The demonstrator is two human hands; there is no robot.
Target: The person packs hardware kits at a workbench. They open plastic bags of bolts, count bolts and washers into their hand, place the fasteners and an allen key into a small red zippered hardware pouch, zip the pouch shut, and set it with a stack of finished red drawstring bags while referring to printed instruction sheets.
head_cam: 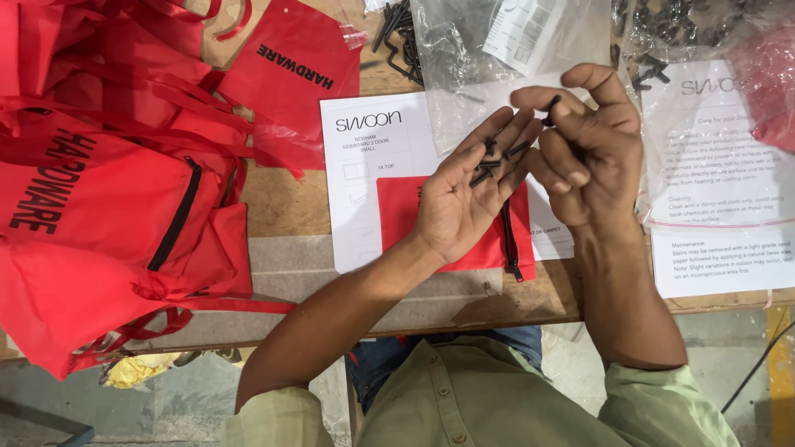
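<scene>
A worn wooden workbench [290,207] carries a heap of red drawstring bags [108,190] at the left, printed instruction sheets [364,165] in the middle and clear plastic bags [489,50] at the far edge. The left hand [464,199] lies open, palm up, with several small black screws [495,159] loose on its fingers. The right hand [592,136] pinches one more black screw [551,109] between thumb and forefinger, just beside them. The risk, as I judge it: a tilt of the flat palm could roll the screws off onto the bench or the floor.
</scene>
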